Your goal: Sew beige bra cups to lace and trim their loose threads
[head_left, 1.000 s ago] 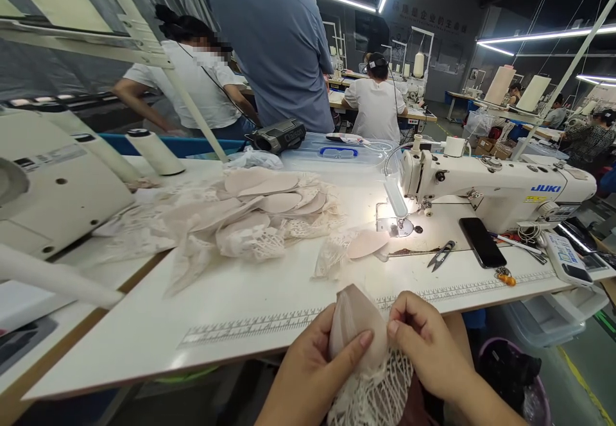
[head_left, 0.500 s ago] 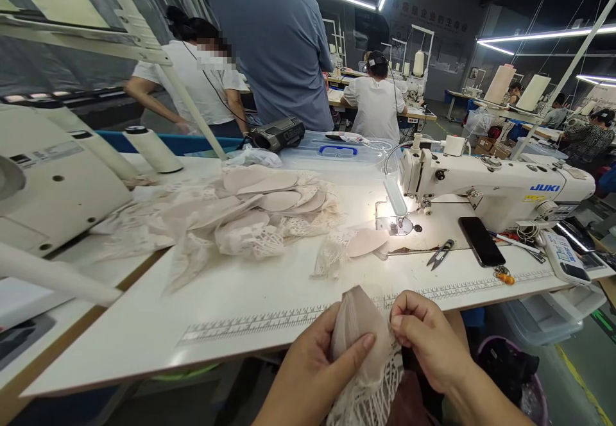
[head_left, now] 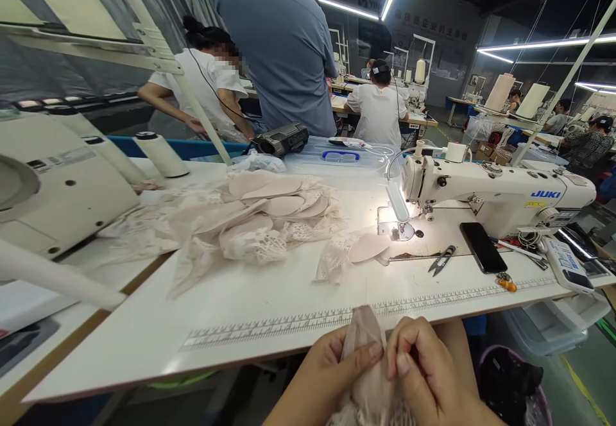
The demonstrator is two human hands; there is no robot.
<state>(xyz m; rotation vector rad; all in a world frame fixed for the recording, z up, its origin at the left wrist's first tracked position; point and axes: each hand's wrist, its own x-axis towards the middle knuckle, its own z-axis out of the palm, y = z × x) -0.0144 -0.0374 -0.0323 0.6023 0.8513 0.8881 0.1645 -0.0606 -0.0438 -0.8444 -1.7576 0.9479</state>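
Near the table's front edge, at the bottom of the view, my left hand (head_left: 337,365) grips a beige cup-shaped fabric piece with lace (head_left: 368,336), its thumb lying across the front. On the piece's right edge my right hand (head_left: 423,365) is closed, thumb and fingers pinched at the fabric. The lace part hangs below, partly cut off by the frame. Beyond the hands, a single beige lace piece (head_left: 368,248) lies beside the needle area of a white sewing machine (head_left: 500,185). To the left rests a heap of similar lace pieces (head_left: 269,214).
Thread snips (head_left: 441,260), a black phone (head_left: 482,246) and an orange key charm (head_left: 507,283) lie right of the needle. A ruler strip (head_left: 289,325) runs along the front edge. Behind stands a clear plastic box (head_left: 346,156). Several people sit or stand farther back.
Both hands have moved slightly lower with the fabric piece. My right hand has come closer to my left, and the cup has turned narrower to the view.
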